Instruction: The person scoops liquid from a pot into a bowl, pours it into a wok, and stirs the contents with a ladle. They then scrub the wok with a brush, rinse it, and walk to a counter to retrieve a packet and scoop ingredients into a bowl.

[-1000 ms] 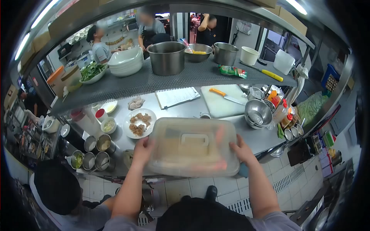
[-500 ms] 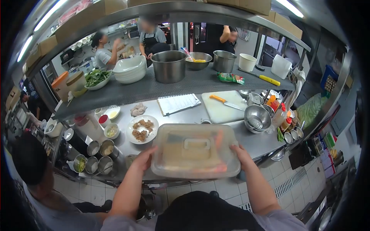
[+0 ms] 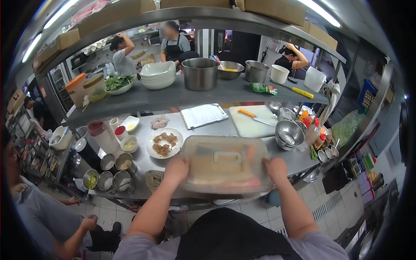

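A translucent plastic storage box (image 3: 203,173) with a lid is in front of me, slightly blurred, at the near edge of the steel counter (image 3: 177,123). My left hand (image 3: 177,170) grips its left side and my right hand (image 3: 275,168) its right side, both with fingers closed. Brown and orange contents show dimly through the lid; I cannot make out what they are. Just behind the box is a white plate (image 3: 152,150) with browned pieces of food. A knife with an orange handle (image 3: 246,113) lies on the white cutting board (image 3: 242,125).
Metal pots (image 3: 125,162) cluster on the counter's left end. Nested steel bowls (image 3: 289,133) and sauce bottles (image 3: 313,129) stand on the right. A shelf (image 3: 173,94) above carries a large pot (image 3: 200,73) and white bowls (image 3: 157,76). A co-worker (image 3: 39,216) stands close on my left.
The box and my hands have shifted a little to the right in view. The co-worker on my left now shows both hands. At the back right, a person has moved rightward, arm raised to the head.
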Tool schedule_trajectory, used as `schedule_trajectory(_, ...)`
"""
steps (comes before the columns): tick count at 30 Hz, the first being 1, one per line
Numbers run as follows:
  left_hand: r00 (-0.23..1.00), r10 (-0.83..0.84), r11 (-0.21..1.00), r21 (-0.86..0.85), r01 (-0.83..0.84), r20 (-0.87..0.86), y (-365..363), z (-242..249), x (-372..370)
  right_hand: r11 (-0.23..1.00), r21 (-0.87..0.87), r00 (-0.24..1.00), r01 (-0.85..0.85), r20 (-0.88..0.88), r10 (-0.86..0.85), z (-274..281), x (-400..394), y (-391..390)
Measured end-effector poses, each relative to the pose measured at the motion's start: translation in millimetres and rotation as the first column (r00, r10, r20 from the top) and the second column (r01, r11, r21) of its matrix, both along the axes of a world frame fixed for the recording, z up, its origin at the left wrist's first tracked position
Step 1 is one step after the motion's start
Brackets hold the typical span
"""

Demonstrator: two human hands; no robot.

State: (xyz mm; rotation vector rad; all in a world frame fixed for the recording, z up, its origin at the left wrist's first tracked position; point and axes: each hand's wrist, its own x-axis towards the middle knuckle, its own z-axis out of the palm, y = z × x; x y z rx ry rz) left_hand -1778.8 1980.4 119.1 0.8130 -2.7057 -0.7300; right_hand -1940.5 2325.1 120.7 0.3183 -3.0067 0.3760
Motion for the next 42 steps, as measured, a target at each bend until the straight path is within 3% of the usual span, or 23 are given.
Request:
schedule_trajectory(1, 1.000, -0.006, 1.000, 0.003, 0.006, 0.004, 4, 2, 0, 0.993, 0.108, 0.998, -0.049, -0.033, 0.053, 5, 4, -4)
schedule_trajectory(5, 0.993, -0.099, 0.980, -0.168, 0.109, 0.065, 13, 13, 6, 0.973, 0.224, 0.988, -0.062, -0.121, 0.091, 0, 5, -7)
schedule_trajectory(8, 0.987, -0.129, 0.952, -0.266, 0.150, 0.098, 11, 19, 8, 0.987, 0.157, 0.993, -0.027, -0.113, 0.045, 4, 6, -8)
schedule_trajectory(10, 0.986, -0.124, 0.941, -0.302, 0.153, 0.114, 6, 23, 7, 0.998, -0.058, 0.995, 0.029, -0.092, -0.034, 5, 7, -2)
schedule_trajectory(11, 0.992, -0.128, 0.991, -0.046, 0.129, 0.022, -4, 26, 11, 0.998, -0.055, 0.996, 0.035, -0.082, -0.039, -2, 2, 4)
schedule_trajectory(12, 0.993, -0.097, 0.969, 0.220, 0.108, -0.061, -14, 27, 15, 0.954, -0.287, 0.994, 0.082, 0.087, -0.060, -16, -8, 10)
schedule_trajectory(13, 0.992, 0.067, 0.793, 0.610, 0.013, -0.108, -29, 7, 6, 0.861, -0.483, 0.965, 0.162, 0.260, -0.035, -27, -12, 16)
schedule_trajectory(14, 0.984, 0.120, 0.600, 0.800, 0.033, -0.131, -45, -8, 7, 0.873, -0.462, 0.959, 0.155, 0.282, -0.021, -30, -9, 20)
schedule_trajectory(15, 0.972, 0.187, 0.366, 0.928, 0.067, -0.144, -58, -21, 9, 0.802, -0.565, 0.944, 0.194, 0.331, 0.005, -30, -5, 22)
schedule_trajectory(18, 0.959, 0.242, 0.236, 0.968, 0.088, -0.147, -73, -47, 7, 0.641, -0.726, 0.906, 0.249, 0.408, 0.111, -29, -1, 21)
schedule_trajectory(20, 0.951, 0.270, 0.248, 0.965, 0.084, -0.152, -61, -57, -11, 0.476, -0.819, 0.859, 0.320, 0.463, 0.219, -18, 4, 16)
schedule_trajectory(22, 0.946, 0.285, 0.251, 0.964, 0.082, -0.154, -43, -58, -21, 0.476, -0.814, 0.844, 0.334, 0.483, 0.232, -20, 1, 11)
schedule_trajectory(24, 0.866, 0.451, 0.172, 0.973, 0.152, -0.215, -25, -43, -19, 0.477, -0.806, 0.830, 0.349, 0.503, 0.242, -19, -1, 13)
schedule_trajectory(27, 0.846, 0.476, 0.144, 0.970, 0.195, -0.241, -8, -31, -9, 0.479, -0.802, 0.796, 0.358, 0.530, 0.294, -22, 4, 21)
schedule_trajectory(30, 0.859, 0.441, 0.340, 0.934, 0.106, -0.258, -7, -45, -2, 0.439, -0.816, 0.793, 0.375, 0.528, 0.305, -21, 14, 26)
schedule_trajectory(31, 0.848, 0.470, 0.327, 0.941, 0.091, -0.245, -8, -42, 2, 0.419, -0.813, 0.781, 0.404, 0.545, 0.305, -21, 14, 30)
schedule_trajectory(33, 0.919, 0.312, 0.218, 0.960, 0.177, -0.240, 6, -37, 12, 0.432, -0.795, 0.754, 0.425, 0.575, 0.318, -27, 18, 45)
schedule_trajectory(34, 0.906, 0.351, 0.214, 0.962, 0.169, -0.237, 17, -41, 19, 0.387, -0.819, 0.754, 0.424, 0.556, 0.350, -34, 21, 57)
schedule_trajectory(36, 0.937, 0.264, 0.608, 0.794, 0.023, -0.229, 39, -44, 27, 0.314, -0.844, 0.767, 0.436, 0.530, 0.361, -41, 32, 76)
schedule_trajectory(37, 0.956, 0.257, 0.703, 0.706, -0.084, -0.143, 60, -32, 42, 0.295, -0.840, 0.777, 0.455, 0.536, 0.329, -45, 44, 91)
schedule_trajectory(39, 0.944, 0.234, 0.726, 0.688, -0.012, -0.231, 105, -29, 68, 0.225, -0.848, 0.773, 0.479, 0.530, 0.349, -50, 63, 128)
schedule_trajectory(42, 0.952, 0.237, 0.784, 0.617, -0.068, -0.195, 168, -35, 99, 0.310, -0.823, 0.804, 0.476, 0.550, 0.224, -35, 96, 180)
